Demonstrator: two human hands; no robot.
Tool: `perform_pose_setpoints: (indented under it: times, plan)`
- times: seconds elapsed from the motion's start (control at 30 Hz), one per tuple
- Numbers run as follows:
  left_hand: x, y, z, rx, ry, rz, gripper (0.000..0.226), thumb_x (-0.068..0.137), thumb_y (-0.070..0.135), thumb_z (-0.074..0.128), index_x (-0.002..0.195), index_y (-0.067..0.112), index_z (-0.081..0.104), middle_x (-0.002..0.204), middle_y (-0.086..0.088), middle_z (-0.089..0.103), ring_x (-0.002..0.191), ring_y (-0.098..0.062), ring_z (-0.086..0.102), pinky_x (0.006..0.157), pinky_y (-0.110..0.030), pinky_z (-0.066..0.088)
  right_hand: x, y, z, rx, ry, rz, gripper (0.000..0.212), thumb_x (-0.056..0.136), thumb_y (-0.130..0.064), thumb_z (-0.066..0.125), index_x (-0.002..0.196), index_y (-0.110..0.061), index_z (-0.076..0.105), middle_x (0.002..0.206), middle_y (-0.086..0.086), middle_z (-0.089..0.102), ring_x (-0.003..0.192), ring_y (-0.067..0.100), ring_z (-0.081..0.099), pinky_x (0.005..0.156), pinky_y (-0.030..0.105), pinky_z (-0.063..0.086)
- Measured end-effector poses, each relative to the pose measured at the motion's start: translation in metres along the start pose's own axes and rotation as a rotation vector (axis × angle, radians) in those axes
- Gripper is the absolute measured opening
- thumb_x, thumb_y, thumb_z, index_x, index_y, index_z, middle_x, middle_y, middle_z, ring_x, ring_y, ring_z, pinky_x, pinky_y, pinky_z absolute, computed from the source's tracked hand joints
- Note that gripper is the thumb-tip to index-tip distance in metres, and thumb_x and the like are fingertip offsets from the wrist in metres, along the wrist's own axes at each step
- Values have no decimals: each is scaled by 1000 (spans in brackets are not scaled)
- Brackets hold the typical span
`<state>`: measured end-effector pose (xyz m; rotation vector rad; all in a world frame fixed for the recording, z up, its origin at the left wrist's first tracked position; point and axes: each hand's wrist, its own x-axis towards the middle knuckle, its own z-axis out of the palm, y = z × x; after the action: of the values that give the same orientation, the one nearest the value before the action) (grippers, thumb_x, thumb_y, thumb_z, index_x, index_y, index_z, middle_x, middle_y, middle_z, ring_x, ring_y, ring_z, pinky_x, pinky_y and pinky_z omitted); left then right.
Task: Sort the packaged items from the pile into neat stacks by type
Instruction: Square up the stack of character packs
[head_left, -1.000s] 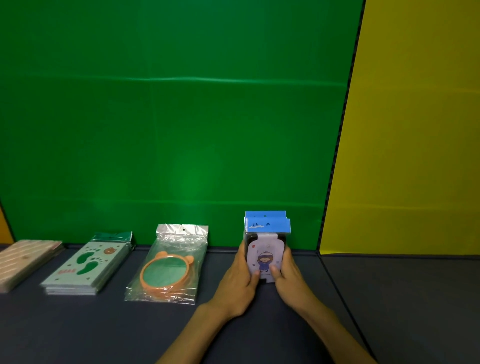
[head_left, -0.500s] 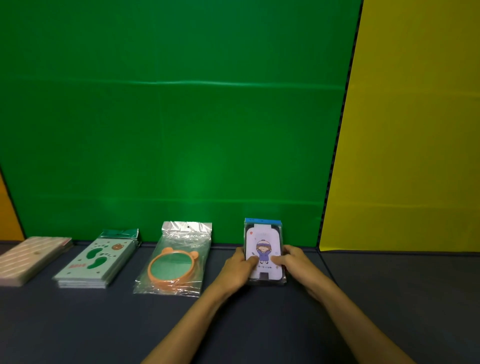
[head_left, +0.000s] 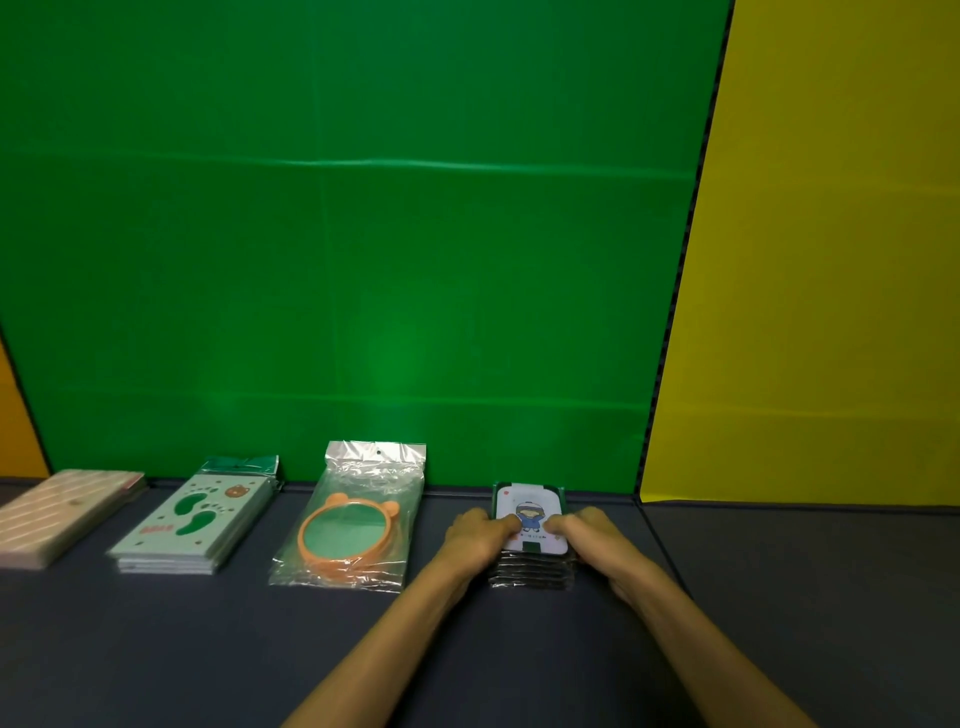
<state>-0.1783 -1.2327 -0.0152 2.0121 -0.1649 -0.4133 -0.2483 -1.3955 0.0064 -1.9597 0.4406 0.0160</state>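
Dark blue-grey matting covers the table (head_left: 519, 649), and along its far edge, against the green backdrop (head_left: 363, 260), 4 stacks lie in a row, each a single type, which reads as sorting nearly or wholly finished, since no loose pile shows anywhere. From the person's left: the striped packs (head_left: 57, 514), the footprint packs (head_left: 195, 519), the bagged mirrors (head_left: 353, 525) with orange eared frames, and the card stack (head_left: 530, 564) with a cartoon figure on top. The stacks sit apart from one another, probably so types stay distinct and each can be squared without disturbing its neighbour. Both hands are on the card stack, which rests flat on the table at the right end of the row. The left hand (head_left: 475, 532) wraps its left side with the thumb laid over the top card; the right hand (head_left: 589, 532) mirrors it on the right side. Fingers curl round the edges, so each hand grips the stack, likely squeezing inward and pressing down to align the slippery wrapped packs into a neat block. A yellow panel (head_left: 831, 260) stands behind on the right.
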Motion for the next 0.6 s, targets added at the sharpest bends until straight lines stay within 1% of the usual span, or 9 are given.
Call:
perform_pose_setpoints:
  times: [0.07, 0.13, 0.2, 0.27, 0.3, 0.37, 0.47, 0.6]
  plan:
    - [-1, 3, 1, 28, 43, -6, 72, 47, 64, 58, 95, 12, 72, 103, -7, 73, 94, -24, 70, 87, -44, 58, 0, 0, 0, -15, 15, 1, 31, 80, -32, 63, 89, -4, 73, 78, 5, 75, 68, 18, 67, 66, 31, 50]
    - [-11, 13, -2, 120, 96, 7, 73, 52, 65, 61, 104, 14, 66, 119, -8, 63, 109, -27, 62, 94, -44, 53, 1, 0, -2, -48, 36, 8, 34, 80, -33, 64, 92, -3, 72, 81, 6, 74, 70, 18, 66, 66, 32, 50]
    - [-18, 23, -6, 267, 119, 70, 77, 64, 61, 65, 126, 17, 57, 132, -10, 51, 125, -30, 50, 103, -42, 45, 2, -1, -4, -113, 62, 2, 39, 81, -35, 66, 103, -3, 68, 97, 9, 72, 87, 21, 67, 71, 32, 50]
    - [-20, 29, -11, 410, 145, 142, 85, 74, 56, 69, 146, 20, 41, 141, -10, 42, 134, -31, 40, 107, -41, 39, 3, -5, -8, -253, 110, -31, 53, 79, -41, 68, 121, -10, 58, 119, 7, 60, 108, 22, 60, 80, 32, 48]
    - [-18, 30, -14, 481, 166, 184, 90, 75, 56, 70, 151, 22, 35, 145, -9, 40, 136, -30, 38, 108, -42, 38, 5, -7, -11, -318, 128, -52, 62, 77, -44, 70, 129, -15, 53, 127, 8, 54, 115, 24, 55, 86, 33, 47]
    - [-16, 34, -19, 620, 188, 257, 94, 75, 59, 70, 153, 27, 30, 151, -7, 35, 138, -29, 35, 111, -44, 36, 5, -12, -15, -426, 135, -103, 73, 75, -46, 71, 138, -21, 45, 134, 9, 46, 123, 26, 49, 95, 35, 45]
    - [-15, 40, -24, 766, 185, 313, 96, 74, 62, 70, 154, 30, 29, 160, -5, 26, 145, -27, 28, 116, -48, 29, 4, -21, -18, -603, 144, -187, 84, 75, -49, 71, 147, -25, 35, 140, 8, 40, 131, 27, 41, 101, 39, 43]
    - [-16, 46, -28, 920, 204, 378, 97, 75, 69, 65, 155, 31, 25, 165, -4, 17, 151, -25, 17, 120, -50, 16, 2, -30, -17, -787, 159, -295, 88, 77, -47, 70, 151, -26, 28, 144, 4, 37, 133, 25, 39, 105, 44, 39]
